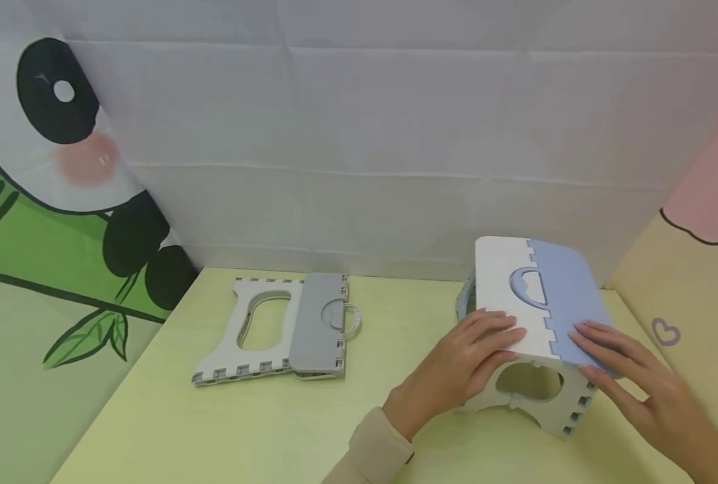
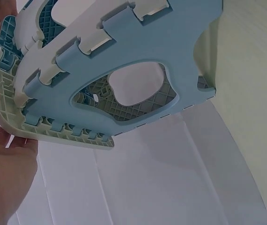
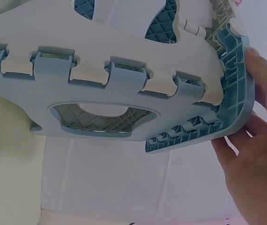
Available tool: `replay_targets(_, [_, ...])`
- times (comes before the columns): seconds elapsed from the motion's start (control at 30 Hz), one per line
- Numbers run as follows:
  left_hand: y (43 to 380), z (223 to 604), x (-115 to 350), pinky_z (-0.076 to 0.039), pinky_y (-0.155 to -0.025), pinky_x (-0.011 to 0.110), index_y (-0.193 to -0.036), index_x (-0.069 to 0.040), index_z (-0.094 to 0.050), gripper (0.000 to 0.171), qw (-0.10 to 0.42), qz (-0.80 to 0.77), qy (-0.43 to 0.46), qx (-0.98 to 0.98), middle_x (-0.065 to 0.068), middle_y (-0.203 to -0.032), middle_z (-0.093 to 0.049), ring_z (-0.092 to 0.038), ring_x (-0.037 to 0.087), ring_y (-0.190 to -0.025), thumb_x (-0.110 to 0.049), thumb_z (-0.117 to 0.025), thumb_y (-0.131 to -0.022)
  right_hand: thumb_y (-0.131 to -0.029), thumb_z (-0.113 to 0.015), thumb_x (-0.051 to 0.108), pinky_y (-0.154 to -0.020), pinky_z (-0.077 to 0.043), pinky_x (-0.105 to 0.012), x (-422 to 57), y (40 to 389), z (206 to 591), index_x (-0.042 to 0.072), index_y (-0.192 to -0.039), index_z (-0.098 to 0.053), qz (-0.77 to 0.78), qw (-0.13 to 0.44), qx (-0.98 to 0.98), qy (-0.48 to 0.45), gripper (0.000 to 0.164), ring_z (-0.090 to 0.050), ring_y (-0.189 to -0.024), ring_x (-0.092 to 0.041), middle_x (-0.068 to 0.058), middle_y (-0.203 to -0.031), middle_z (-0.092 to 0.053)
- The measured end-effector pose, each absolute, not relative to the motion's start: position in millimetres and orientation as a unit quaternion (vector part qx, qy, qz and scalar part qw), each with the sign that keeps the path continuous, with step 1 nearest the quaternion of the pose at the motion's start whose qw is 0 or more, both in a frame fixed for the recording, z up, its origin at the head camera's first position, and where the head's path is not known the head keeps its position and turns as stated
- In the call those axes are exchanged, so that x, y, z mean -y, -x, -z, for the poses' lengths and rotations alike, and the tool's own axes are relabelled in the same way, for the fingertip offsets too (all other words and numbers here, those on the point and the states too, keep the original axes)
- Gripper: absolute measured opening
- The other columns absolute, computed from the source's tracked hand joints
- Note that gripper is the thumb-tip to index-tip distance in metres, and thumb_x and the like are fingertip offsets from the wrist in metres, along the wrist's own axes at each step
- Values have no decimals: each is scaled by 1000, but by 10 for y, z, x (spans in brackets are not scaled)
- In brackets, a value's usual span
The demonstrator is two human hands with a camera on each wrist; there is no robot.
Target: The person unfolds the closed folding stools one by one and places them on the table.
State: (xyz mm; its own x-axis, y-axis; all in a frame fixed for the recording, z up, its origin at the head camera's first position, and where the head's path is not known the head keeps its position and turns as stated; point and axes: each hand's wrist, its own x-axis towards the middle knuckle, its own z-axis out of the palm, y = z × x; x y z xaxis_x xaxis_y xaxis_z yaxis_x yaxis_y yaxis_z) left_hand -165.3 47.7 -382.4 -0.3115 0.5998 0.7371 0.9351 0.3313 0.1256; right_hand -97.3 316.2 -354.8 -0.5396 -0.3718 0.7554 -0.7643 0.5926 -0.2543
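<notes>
I see the unfolded stool [image 1: 567,286] beneath my left hand [image 1: 464,359] and right hand [image 1: 646,380]. They rest apart, fingers extended.

I count two stools: one grey stool [image 1: 313,336] toward eight o'clock, one blue-and-white stool [image 1: 571,289] toward four; one left hand [image 1: 464,359], one right hand [image 1: 646,386]; one table [image 1: 274,433].

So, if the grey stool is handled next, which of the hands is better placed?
Probably the left hand: it touches the white seat half, nearer the grey stool; the right hand is on the blue half, farther away.
</notes>
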Motion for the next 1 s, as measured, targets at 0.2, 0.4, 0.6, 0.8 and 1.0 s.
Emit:
replay_targets(0.2, [1663, 3809, -545, -27, -122, 28, -133, -8, -68, 33, 297, 272, 497, 768, 7, -137, -64, -52, 17, -136, -19, -68, -102, -104, -55, 46, -116, -33, -18, -3227, 987, 3568, -7, -121, -71, -290, 337, 832, -331, 58, -49, -140, -14, -17, -133, -65])
replay_targets(0.4, [1671, 3794, -609, -26, -122, 26, -132, -9, -68, 33, 303, 255, 490, 776, 6, -137, -64, -52, 17, -136, -21, -67, -102, -103, -55, 51, -113, -34, -14, -3290, 1015, 3606, -5, -122, -71, -280, 335, 845, -309, 61, -49, -139, -10, -17, -133, -66])
replay_targets(0.6, [1682, 3784, -668, -25, -122, 25, -133, -9, -68, 33, 303, 246, 485, 783, 5, -137, -64, -52, 16, -136, -22, -66, -103, -102, -56, 51, -113, -35, -14, -3320, 1044, 3614, -6, -121, -72, -288, 342, 841, -304, 62, -50, -138, -10, -17, -132, -66])
replay_targets(0.8, [1703, 3779, -722, -25, -123, 26, -133, -10, -68, 32, 306, 242, 480, 786, 4, -137, -64, -52, 16, -136, -21, -65, -103, -102, -56, 50, -112, -36, -14, -3355, 1066, 3615, -7, -120, -72, -293, 342, 840, -304, 62, -50, -138, -9, -18, -132, -66])
replay_targets(1.0, [1726, 3779, -766, -24, -123, 25, -134, -10, -68, 33, 302, 239, 479, 789, 3, -137, -64, -51, 15, -136, -22, -65, -103, -102, -56, 51, -111, -36, -13, -3410, 1093, 3626, -6, -120, -72, -288, 340, 844, -298, 62, -49, -139, -10, -16, -133, -66])
